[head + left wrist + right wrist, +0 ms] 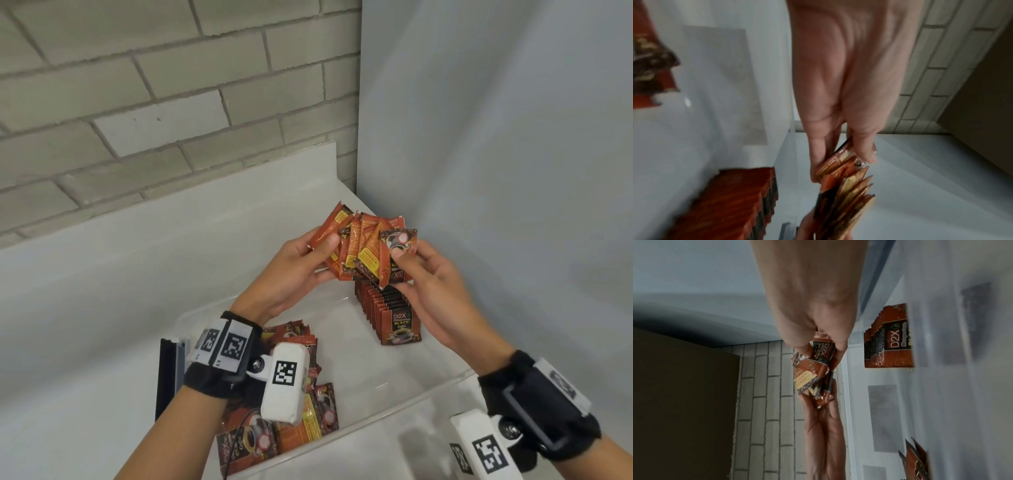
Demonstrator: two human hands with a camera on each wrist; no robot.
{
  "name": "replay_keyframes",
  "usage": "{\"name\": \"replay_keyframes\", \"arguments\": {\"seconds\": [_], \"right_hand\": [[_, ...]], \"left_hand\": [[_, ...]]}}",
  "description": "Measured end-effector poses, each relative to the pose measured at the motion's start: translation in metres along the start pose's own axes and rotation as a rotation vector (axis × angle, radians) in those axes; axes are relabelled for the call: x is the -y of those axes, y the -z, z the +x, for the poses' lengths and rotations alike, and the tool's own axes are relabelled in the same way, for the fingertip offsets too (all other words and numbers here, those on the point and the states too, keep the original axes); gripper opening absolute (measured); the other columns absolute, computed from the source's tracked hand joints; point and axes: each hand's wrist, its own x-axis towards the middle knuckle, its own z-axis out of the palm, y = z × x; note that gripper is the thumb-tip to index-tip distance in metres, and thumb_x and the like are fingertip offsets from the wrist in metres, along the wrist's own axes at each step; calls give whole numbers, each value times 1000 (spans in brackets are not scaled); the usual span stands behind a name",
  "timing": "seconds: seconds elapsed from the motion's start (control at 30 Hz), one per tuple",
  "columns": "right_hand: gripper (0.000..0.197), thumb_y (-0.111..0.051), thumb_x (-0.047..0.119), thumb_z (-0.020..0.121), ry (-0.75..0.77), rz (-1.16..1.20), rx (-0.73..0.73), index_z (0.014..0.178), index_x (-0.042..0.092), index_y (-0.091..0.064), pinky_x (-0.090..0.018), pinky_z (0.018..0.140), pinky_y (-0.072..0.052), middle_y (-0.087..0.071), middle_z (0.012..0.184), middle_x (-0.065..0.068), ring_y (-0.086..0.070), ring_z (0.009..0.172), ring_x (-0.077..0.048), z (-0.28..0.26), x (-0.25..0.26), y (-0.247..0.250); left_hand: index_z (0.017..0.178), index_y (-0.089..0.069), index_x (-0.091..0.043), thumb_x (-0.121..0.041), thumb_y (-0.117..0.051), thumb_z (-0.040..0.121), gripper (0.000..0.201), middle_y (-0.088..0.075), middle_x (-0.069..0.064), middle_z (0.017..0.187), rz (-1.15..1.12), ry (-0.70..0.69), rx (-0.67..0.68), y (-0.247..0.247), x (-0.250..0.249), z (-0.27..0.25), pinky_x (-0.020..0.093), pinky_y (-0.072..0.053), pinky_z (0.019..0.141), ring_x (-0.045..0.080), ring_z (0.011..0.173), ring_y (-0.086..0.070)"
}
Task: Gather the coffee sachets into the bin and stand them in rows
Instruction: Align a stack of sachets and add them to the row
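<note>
1. We see the left hand (291, 270) raised above the bin (404, 407), its thumb and fingers curled round a fanned bunch of sachets (359, 246).
2. We see the right hand (431, 291) pinching the nearest sachet (397, 253) of that fan, thumb on its printed front, fingers behind it.
3. In the left wrist view the left hand (846, 91) clamps the fan (842, 194) edge-on, thumb on one side and fingers on the other.
4. In the right wrist view the right hand (812, 305) pinches a sachet (822, 353) marked D2X, with the other hand's fingers just beyond it.
5. Inside the clear bin, a row of standing sachets (390, 315) runs upright along its far right part, directly beneath the held fan and apart from it.
6. A loose pile of sachets (308, 418) lies flat at the bin's near left, partly hidden by the left wrist camera.
7. The bin rests on a white counter (102, 308), which meets a grey brick wall (137, 85) behind.
</note>
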Motion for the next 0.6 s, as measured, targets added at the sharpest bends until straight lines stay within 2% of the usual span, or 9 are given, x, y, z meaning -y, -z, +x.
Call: {"name": "replay_keyframes", "arguments": {"seconds": [0.1,0.2,0.27,0.3,0.37,0.47,0.53,0.6], "right_hand": [[24,-53,17,96,10,-12,4,118,12,-60,-33,90,-53,-74,105,-1,-70,99,-16,-1,2,0],[20,-51,13,96,25,6,32,114,10,-61,-25,76,-57,-74,100,-1,-71,93,-15,-2,9,2],[21,-50,12,96,39,16,61,113,9,-61,-23,73,-56,-74,99,-2,-71,91,-14,-2,16,4],[21,-50,11,96,46,6,75,113,8,-62,-23,73,-56,-74,99,-2,-70,91,-13,-1,21,5],[22,-49,11,97,38,-23,110,115,8,-62,-21,72,-55,-74,101,-2,-69,92,-11,1,28,5],[26,-50,12,96,-28,-57,171,120,6,-61,-26,78,-56,-72,109,-7,-69,97,-14,2,31,3],[26,-51,11,96,-79,-51,186,119,4,-61,-32,84,-57,-72,110,-9,-68,99,-16,1,32,2],[25,-50,10,96,-125,-37,188,117,1,-61,-32,84,-58,-72,110,-11,-68,99,-17,1,32,1]], "left_hand": [[112,-65,-16,-37,-52,86,35,-73,6,106,225,-29,-12,2,-6,-2,29,-55,87,18,100,-68],[115,-58,-15,-32,-56,90,30,-72,5,102,371,-58,-43,7,-15,-2,27,-57,81,15,92,-70],[110,-51,-12,-27,-61,88,28,-73,1,96,423,-71,-70,10,-23,-2,24,-57,69,13,83,-71],[106,-51,-12,-28,-62,86,28,-74,1,91,447,-71,-66,11,-27,-3,22,-55,64,13,79,-71],[96,-58,-13,-34,-62,81,27,-75,2,83,508,-79,-24,10,-34,-3,19,-52,63,14,75,-71],[89,-65,-12,-39,-56,82,29,-72,2,79,527,-104,41,2,-40,-3,18,-52,64,13,70,-67],[90,-66,-12,-44,-51,84,36,-70,1,75,548,-116,39,-3,-41,-2,17,-50,59,10,65,-65],[96,-64,-10,-50,-44,85,46,-67,5,71,598,-131,9,-7,-39,1,17,-47,51,13,58,-61]]}}
